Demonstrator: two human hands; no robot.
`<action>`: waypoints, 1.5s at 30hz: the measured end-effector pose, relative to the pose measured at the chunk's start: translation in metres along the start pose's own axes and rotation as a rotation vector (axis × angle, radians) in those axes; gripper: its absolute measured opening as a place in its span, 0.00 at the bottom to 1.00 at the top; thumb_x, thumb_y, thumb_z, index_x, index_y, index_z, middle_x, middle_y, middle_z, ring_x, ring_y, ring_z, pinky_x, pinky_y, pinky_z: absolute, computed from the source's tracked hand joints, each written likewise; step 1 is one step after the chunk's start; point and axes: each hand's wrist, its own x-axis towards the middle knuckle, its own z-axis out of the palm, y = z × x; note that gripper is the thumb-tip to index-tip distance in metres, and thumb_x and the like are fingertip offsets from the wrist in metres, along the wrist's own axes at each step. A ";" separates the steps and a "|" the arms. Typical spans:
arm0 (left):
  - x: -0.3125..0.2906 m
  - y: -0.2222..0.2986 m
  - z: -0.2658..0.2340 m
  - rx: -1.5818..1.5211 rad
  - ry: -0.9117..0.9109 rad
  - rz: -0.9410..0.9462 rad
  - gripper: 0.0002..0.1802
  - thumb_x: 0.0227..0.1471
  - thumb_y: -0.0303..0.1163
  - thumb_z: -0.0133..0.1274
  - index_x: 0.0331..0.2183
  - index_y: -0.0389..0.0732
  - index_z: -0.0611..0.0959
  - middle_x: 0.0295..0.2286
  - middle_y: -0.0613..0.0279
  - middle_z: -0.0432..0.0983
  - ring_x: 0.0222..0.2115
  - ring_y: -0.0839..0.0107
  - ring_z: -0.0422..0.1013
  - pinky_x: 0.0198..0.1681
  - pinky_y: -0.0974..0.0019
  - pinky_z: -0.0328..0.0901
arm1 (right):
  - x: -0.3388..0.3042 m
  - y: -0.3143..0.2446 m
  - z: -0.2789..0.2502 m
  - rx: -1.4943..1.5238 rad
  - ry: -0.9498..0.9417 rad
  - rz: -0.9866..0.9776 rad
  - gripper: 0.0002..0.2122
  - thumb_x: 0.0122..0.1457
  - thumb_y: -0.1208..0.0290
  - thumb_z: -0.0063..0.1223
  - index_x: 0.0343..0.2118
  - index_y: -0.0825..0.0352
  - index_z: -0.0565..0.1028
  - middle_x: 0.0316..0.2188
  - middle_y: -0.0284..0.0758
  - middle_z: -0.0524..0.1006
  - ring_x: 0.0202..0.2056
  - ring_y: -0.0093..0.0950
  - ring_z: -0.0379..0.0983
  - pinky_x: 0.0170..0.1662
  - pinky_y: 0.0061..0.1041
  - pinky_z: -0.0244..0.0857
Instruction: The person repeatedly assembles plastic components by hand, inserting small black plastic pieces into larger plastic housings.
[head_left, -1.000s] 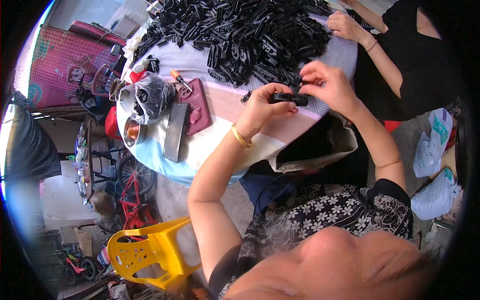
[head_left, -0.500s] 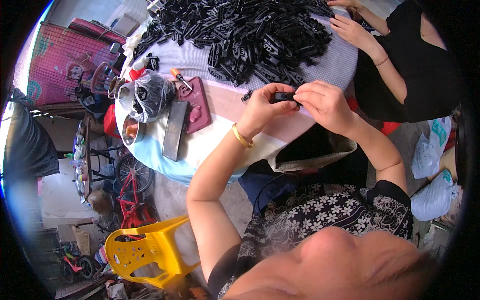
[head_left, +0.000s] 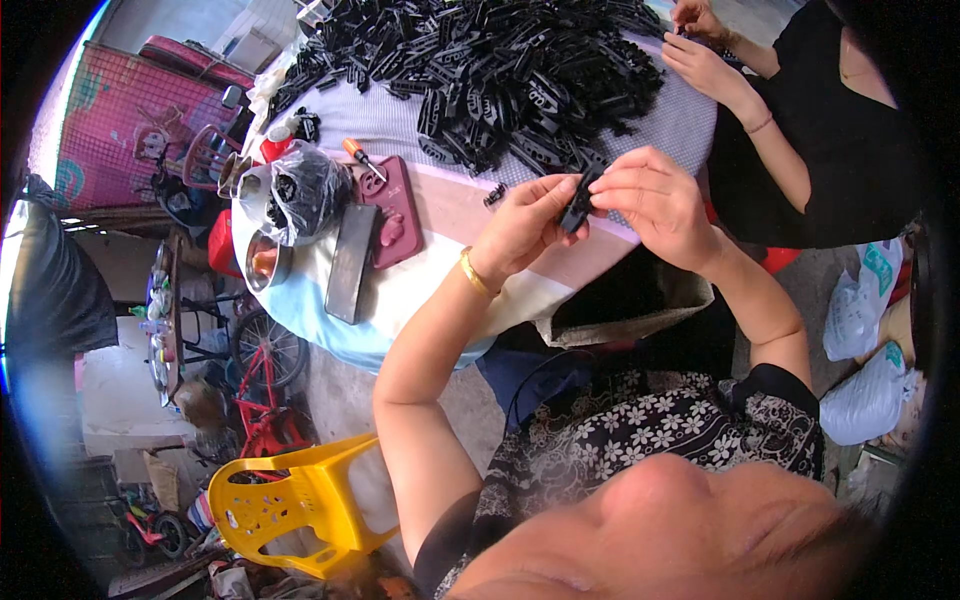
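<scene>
A small, long black plastic part is pinched between the thumb and fingers of my left hand, tilted upright above the near table edge. My right hand has its fingertips closed at the part's right side; what exactly they grip there is hidden. Just beyond, a big heap of similar black plastic parts covers the far side of the table. One little black piece lies by itself on the cloth, left of the heap's near end.
On the striped tablecloth lie a dark phone-like slab, a maroon tray, an orange-handled screwdriver and a plastic bag. A co-worker's hands are at the far right. A yellow chair stands lower left.
The black plastic part has turned from lying nearly level to a steep tilt in my left hand. My right hand's fingers have shifted along it. The co-worker's far hand has moved slightly.
</scene>
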 end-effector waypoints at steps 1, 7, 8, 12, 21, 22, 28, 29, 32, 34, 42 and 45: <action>0.000 0.000 0.001 0.034 0.016 -0.021 0.15 0.59 0.37 0.40 0.42 0.36 0.73 0.31 0.59 0.74 0.23 0.75 0.70 0.24 0.77 0.67 | 0.000 -0.002 0.001 -0.012 -0.024 -0.023 0.10 0.39 0.84 0.55 0.29 0.69 0.77 0.28 0.36 0.76 0.33 0.32 0.71 0.35 0.26 0.68; 0.000 -0.001 0.003 0.130 0.094 -0.070 0.15 0.59 0.38 0.41 0.38 0.36 0.73 0.27 0.61 0.75 0.18 0.81 0.69 0.18 0.82 0.62 | -0.004 0.000 0.004 -0.057 -0.067 -0.059 0.10 0.37 0.82 0.55 0.27 0.68 0.77 0.28 0.34 0.76 0.34 0.32 0.71 0.35 0.26 0.69; 0.000 -0.002 0.003 0.128 0.095 -0.071 0.15 0.59 0.38 0.41 0.38 0.36 0.73 0.27 0.61 0.75 0.18 0.81 0.69 0.18 0.82 0.62 | -0.005 0.000 0.004 -0.071 -0.070 -0.062 0.10 0.36 0.82 0.55 0.27 0.68 0.76 0.29 0.34 0.76 0.34 0.32 0.71 0.35 0.26 0.69; -0.002 0.004 0.003 0.132 0.037 -0.090 0.15 0.58 0.36 0.43 0.39 0.34 0.73 0.29 0.59 0.75 0.21 0.81 0.70 0.22 0.80 0.64 | -0.010 -0.001 0.002 -0.136 -0.081 -0.067 0.09 0.36 0.81 0.55 0.26 0.68 0.76 0.30 0.34 0.76 0.34 0.32 0.71 0.35 0.26 0.69; -0.010 -0.007 0.019 0.749 0.038 0.131 0.20 0.49 0.25 0.54 0.45 0.31 0.71 0.34 0.59 0.74 0.31 0.76 0.71 0.35 0.73 0.67 | -0.023 -0.010 -0.007 0.073 -0.190 0.370 0.11 0.45 0.76 0.57 0.33 0.70 0.74 0.30 0.41 0.76 0.31 0.36 0.73 0.33 0.28 0.69; -0.011 -0.008 0.025 0.944 0.066 0.190 0.20 0.47 0.25 0.55 0.44 0.32 0.72 0.34 0.59 0.74 0.31 0.75 0.71 0.36 0.72 0.67 | -0.026 -0.010 -0.008 0.116 -0.205 0.419 0.12 0.45 0.76 0.58 0.34 0.71 0.74 0.30 0.42 0.76 0.29 0.37 0.74 0.32 0.28 0.69; -0.010 -0.005 0.029 1.092 0.036 0.160 0.21 0.43 0.29 0.58 0.43 0.37 0.75 0.37 0.58 0.74 0.36 0.71 0.70 0.39 0.69 0.65 | -0.031 -0.011 -0.027 0.216 -0.330 0.529 0.14 0.45 0.74 0.59 0.36 0.72 0.74 0.27 0.42 0.77 0.26 0.31 0.75 0.29 0.24 0.68; -0.009 0.001 0.027 1.202 0.018 0.301 0.23 0.43 0.28 0.57 0.44 0.39 0.75 0.40 0.57 0.73 0.41 0.68 0.68 0.42 0.67 0.63 | -0.026 -0.009 -0.037 0.288 -0.414 0.619 0.14 0.44 0.74 0.60 0.36 0.72 0.74 0.27 0.42 0.77 0.25 0.30 0.75 0.29 0.23 0.67; 0.000 0.012 0.010 1.515 0.204 0.621 0.25 0.41 0.26 0.56 0.46 0.41 0.73 0.45 0.57 0.69 0.47 0.61 0.62 0.49 0.61 0.59 | -0.024 0.002 -0.053 0.281 -0.602 0.585 0.13 0.44 0.73 0.60 0.33 0.72 0.75 0.26 0.40 0.77 0.23 0.27 0.73 0.28 0.21 0.65; 0.007 0.012 -0.010 1.777 0.446 0.749 0.28 0.40 0.22 0.53 0.48 0.41 0.71 0.49 0.57 0.65 0.50 0.55 0.58 0.54 0.58 0.53 | -0.027 0.013 -0.054 0.189 -0.653 0.443 0.10 0.44 0.75 0.59 0.31 0.72 0.76 0.25 0.38 0.76 0.22 0.27 0.71 0.27 0.21 0.64; 0.012 0.016 -0.021 1.890 0.484 0.667 0.23 0.38 0.18 0.49 0.41 0.39 0.75 0.38 0.54 0.68 0.39 0.56 0.63 0.44 0.60 0.61 | -0.024 0.080 -0.003 -0.332 -0.130 0.506 0.08 0.50 0.70 0.54 0.30 0.68 0.77 0.27 0.38 0.75 0.30 0.36 0.73 0.33 0.30 0.66; 0.004 0.016 -0.022 1.768 0.588 0.623 0.21 0.37 0.19 0.55 0.39 0.39 0.75 0.36 0.54 0.69 0.34 0.61 0.67 0.38 0.62 0.64 | -0.026 0.095 0.012 -0.482 -0.157 0.438 0.07 0.52 0.69 0.52 0.29 0.67 0.76 0.26 0.36 0.73 0.31 0.35 0.72 0.34 0.33 0.66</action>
